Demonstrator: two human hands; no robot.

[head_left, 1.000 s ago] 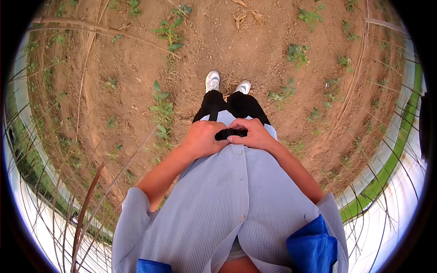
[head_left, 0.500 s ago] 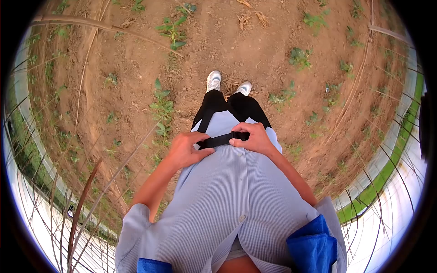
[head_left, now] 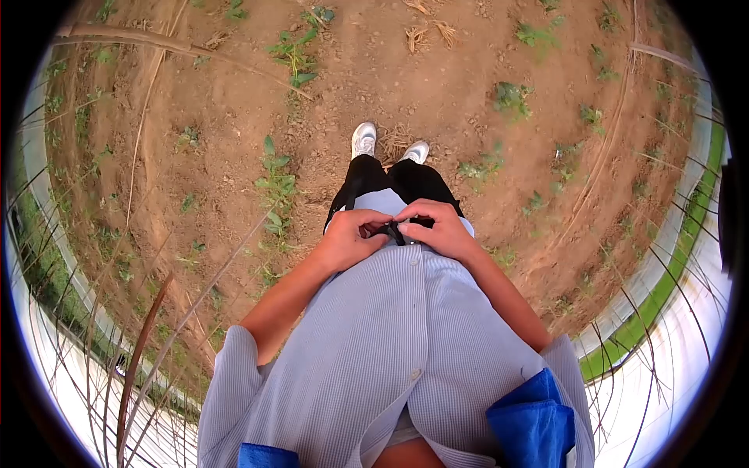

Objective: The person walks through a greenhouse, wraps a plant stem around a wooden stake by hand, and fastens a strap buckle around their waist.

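In front of my waist, a black strap [head_left: 399, 235] runs between my two hands, and a short end of it hangs down over the light blue striped shirt [head_left: 351, 327]. My left hand [head_left: 355, 240] pinches the strap with curled fingers. Touching it at the fingertips, my right hand [head_left: 438, 228] grips the strap near a dark piece that looks like a buckle, mostly covered by the fingers.
Bare brown soil surrounds my white shoes [head_left: 363, 140], with rows of small green plants [head_left: 277, 183] on both sides. A long dry stalk [head_left: 179, 47] lies at upper left. Blue cloth [head_left: 534, 425] shows at the lower right of the shirt.
My left hand has moved right and slightly up to meet my right hand. The strap, stretched straight between the hands before, is now bunched and mostly covered by fingers.
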